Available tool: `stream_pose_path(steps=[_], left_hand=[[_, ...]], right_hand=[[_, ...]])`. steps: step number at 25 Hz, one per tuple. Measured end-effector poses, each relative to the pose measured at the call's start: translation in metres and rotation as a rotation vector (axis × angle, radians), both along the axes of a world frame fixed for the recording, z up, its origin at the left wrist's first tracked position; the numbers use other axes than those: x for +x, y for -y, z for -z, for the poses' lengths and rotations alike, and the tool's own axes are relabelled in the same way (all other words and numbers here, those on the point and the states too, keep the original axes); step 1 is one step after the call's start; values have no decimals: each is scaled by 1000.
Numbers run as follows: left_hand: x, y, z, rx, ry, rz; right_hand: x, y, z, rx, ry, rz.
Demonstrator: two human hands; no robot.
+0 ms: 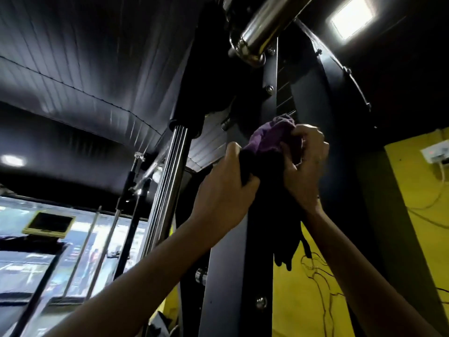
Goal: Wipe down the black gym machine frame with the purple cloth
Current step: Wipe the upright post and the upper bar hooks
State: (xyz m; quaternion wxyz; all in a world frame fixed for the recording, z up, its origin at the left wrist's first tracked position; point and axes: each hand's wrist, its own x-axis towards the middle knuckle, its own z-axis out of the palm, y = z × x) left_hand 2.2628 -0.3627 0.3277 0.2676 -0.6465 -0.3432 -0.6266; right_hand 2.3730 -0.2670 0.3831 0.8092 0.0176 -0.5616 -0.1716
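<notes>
the dark ribbed ceiling fills the upper left of the frame, with one bright square light at the upper right and one dimmer oval light at the far left. the black gym machine frame runs up the middle of the frame from bottom to top, one broad upright with two shiny bolts on its lower face. a yellow wall stands at the right edge, with loose wires trailing over it and one socket box near the upper right. one fat chrome tube juts out at the top centre, and one ribbed chrome guide rod slants up left of centre. thinner poles lean at the lower left before a bright window.

two bare arms reach up from the bottom of the frame. the purple cloth is bunched just right of centre, against the upright, its top lit purple and the rest hanging down dark, almost black, in ragged folds. the left hand grips the dark lower bunch, fingers curled tight round it. the right hand pinches the upper purple part, fingers bent in on the fabric.
</notes>
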Motion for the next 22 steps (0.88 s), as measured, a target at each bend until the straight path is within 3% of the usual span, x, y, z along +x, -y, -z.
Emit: stream_pose_path(steps=[2,5,7,11,14,18,22], left_hand=[[1,2,5,5,13,-6],[-4,5,9,-33,2,-40],[-13,7,15,91,-45,-311],[-43,8,33,410,-120,-760],[-58,7,47,224,-105,-854],[-54,20,58,-50,89,-729],[-52,18,69,-50,153,-770]], right_hand=[[4,7,-1,-38,32,88],[-6,37,8,-397,201,-40],[-18,41,19,-536,295,70],[-28,45,9,-481,275,336],[-32,52,-33,-483,237,465],[-32,56,-70,-517,230,488],[-26,51,-45,-449,255,541]])
